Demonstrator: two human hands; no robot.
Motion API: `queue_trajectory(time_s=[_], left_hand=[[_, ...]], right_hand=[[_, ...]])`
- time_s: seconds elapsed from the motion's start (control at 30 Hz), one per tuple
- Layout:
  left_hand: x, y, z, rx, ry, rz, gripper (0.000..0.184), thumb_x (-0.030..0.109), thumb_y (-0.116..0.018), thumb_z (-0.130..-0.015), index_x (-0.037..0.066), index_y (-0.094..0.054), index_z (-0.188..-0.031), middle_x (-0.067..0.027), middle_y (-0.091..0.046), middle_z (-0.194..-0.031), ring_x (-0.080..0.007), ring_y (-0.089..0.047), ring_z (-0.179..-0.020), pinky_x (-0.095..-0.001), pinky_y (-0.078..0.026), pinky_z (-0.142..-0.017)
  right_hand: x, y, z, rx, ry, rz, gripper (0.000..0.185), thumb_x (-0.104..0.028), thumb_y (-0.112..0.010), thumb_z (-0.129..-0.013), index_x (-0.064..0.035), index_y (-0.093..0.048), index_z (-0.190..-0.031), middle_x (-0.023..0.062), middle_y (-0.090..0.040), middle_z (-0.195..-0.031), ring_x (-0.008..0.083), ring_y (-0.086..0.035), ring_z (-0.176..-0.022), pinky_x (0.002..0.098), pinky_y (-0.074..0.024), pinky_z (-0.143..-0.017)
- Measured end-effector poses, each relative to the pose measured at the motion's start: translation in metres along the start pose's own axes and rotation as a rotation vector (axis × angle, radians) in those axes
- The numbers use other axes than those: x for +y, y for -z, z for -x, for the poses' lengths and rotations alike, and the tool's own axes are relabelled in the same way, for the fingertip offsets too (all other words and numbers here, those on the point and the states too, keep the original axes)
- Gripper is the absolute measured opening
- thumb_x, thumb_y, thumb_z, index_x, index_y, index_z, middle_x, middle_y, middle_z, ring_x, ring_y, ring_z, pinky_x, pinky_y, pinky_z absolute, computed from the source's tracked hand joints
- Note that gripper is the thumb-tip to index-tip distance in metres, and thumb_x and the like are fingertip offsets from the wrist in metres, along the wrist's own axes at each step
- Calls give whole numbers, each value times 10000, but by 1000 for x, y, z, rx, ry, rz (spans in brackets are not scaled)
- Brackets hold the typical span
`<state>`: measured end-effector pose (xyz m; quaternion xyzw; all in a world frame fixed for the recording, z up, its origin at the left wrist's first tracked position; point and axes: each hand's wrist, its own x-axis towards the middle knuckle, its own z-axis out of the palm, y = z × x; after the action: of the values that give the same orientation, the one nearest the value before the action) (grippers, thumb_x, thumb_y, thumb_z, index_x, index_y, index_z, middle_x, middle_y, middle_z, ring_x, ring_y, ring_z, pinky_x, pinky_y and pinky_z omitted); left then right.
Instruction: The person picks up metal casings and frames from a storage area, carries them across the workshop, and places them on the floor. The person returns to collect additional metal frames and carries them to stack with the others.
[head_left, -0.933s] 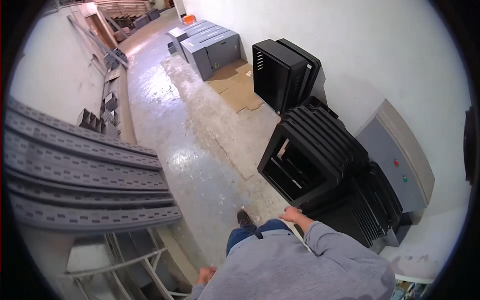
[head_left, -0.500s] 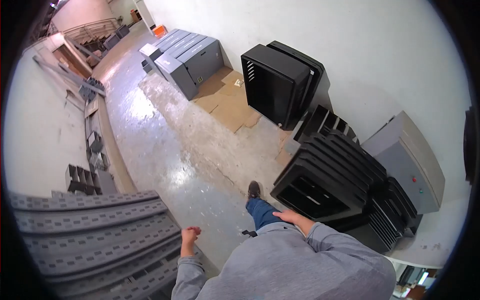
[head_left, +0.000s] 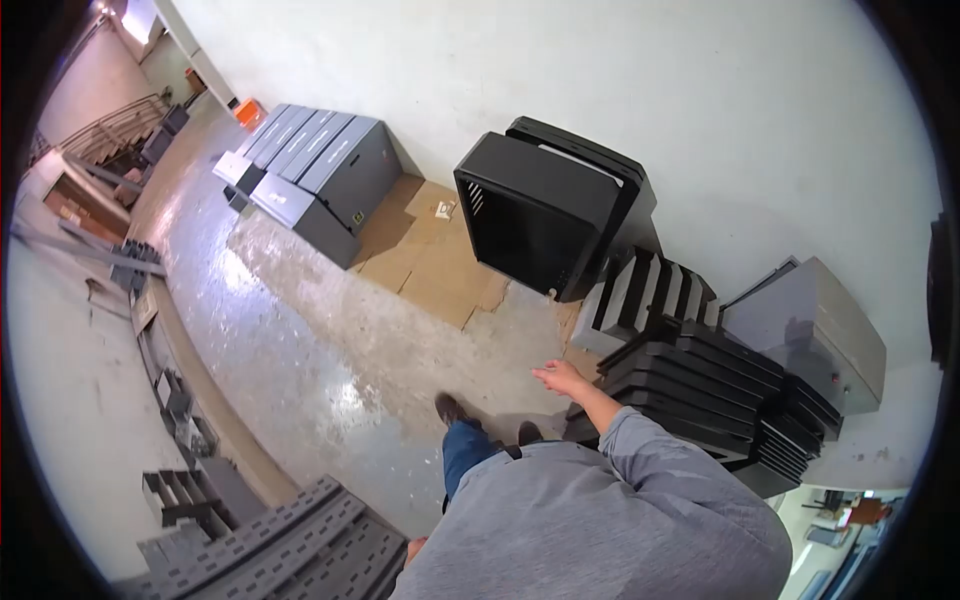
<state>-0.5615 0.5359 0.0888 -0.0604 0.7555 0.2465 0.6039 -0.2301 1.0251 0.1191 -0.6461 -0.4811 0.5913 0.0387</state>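
My right hand (head_left: 562, 377) is held out in front of my body, its fingers apart with nothing in them. It is nearest to a stack of black panels (head_left: 680, 385) on the right and does not visibly hold any. Only a small part of my left hand (head_left: 415, 548) shows at the left edge of my grey shirt; its fingers are hidden. Close to it are grey slotted metal shelves (head_left: 290, 545) at the bottom left.
Large black enclosures (head_left: 550, 205) lean against the white wall. Grey cabinets (head_left: 345, 170) stand beside cardboard (head_left: 420, 255) on the floor. A grey box with red and green buttons (head_left: 810, 335) is at the right. Small metal racks (head_left: 185, 495) line the left wall.
The view has swung round and moved forward, bringing the black enclosures and cabinets closer. My right hand has left my thigh and reached outward. My left hand has dropped mostly behind my shirt.
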Motion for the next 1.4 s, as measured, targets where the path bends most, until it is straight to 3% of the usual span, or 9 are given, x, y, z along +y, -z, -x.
queue_trajectory(time_s=[0.1,0.2,0.43,0.47,0.67,0.77,1.03,1.23,1.4], left_hand=[[68,41,-30,-27,-1,-79,201,114,-466,-890,82,-632,-997,-108,-704,-871,-229,-675,-748,-385,-510,-580],[158,92,-61,-44,-30,-185,212,127,-468,-902,86,-625,-1038,-109,-703,-883,-235,-673,-750,-389,-510,-583],[457,157,-189,117,-85,-512,262,176,-550,-899,85,-586,-1142,-116,-679,-1005,-252,-668,-820,-441,-505,-658],[506,157,-220,32,-159,-607,225,130,-501,-906,78,-606,-1098,-110,-690,-854,-231,-659,-659,-375,-496,-491],[780,-17,-244,157,-687,-847,380,173,-648,-754,-24,-640,-1079,-166,-688,-823,-226,-674,-704,-345,-540,-628],[866,-128,-186,46,-879,-985,455,283,-683,-760,-12,-647,-1104,-223,-673,-1032,-329,-643,-997,-396,-503,-862],[978,-332,-154,-133,-1175,-1400,676,394,-720,-773,-20,-517,-1268,-222,-577,-1240,-346,-572,-1137,-424,-457,-955],[1051,-439,-168,-262,-1424,-1674,820,459,-729,-765,-55,-419,-1324,-256,-454,-1330,-389,-436,-1253,-437,-384,-1032],[1079,-500,-170,-406,-1437,-1726,847,445,-740,-762,-89,-395,-1322,-278,-449,-1322,-412,-424,-1255,-448,-372,-1039]], right_hand=[[-25,-14,-44,57,-19,-96,805,-456,-725,-756,48,-449,-1321,99,-627,-750,178,-598,-596,312,-459,-482],[-51,-24,-63,40,-176,-178,795,-463,-716,-783,-8,-398,-1352,69,-636,-931,163,-615,-762,349,-480,-607],[-98,-27,-90,191,-343,-693,710,-463,-706,-799,-48,-437,-1309,94,-619,-1047,182,-599,-888,341,-458,-584],[-115,-25,-87,223,-357,-788,699,-472,-704,-800,-57,-444,-1300,88,-619,-1040,183,-596,-896,342,-460,-595],[-193,14,-138,365,-349,-1233,659,-562,-652,-808,-152,-490,-1298,65,-590,-1028,174,-560,-842,350,-450,-645],[-222,34,-189,346,-296,-1405,809,-640,-652,-763,-180,-398,-1378,78,-562,-1080,188,-532,-919,382,-446,-716],[-313,96,-300,456,-321,-1772,1159,-870,-546,-627,-176,-214,-1494,176,-361,-1442,311,-279,-1366,577,-290,-1031],[-359,116,-348,860,-646,-1984,1067,-803,-362,-806,37,-230,-1450,204,-353,-1467,346,-333,-1359,467,-282,-1095],[-363,125,-398,1170,-976,-1857,977,-749,-300,-863,125,-444,-1276,289,-481,-1322,422,-464,-1233,462,-372,-1033]])
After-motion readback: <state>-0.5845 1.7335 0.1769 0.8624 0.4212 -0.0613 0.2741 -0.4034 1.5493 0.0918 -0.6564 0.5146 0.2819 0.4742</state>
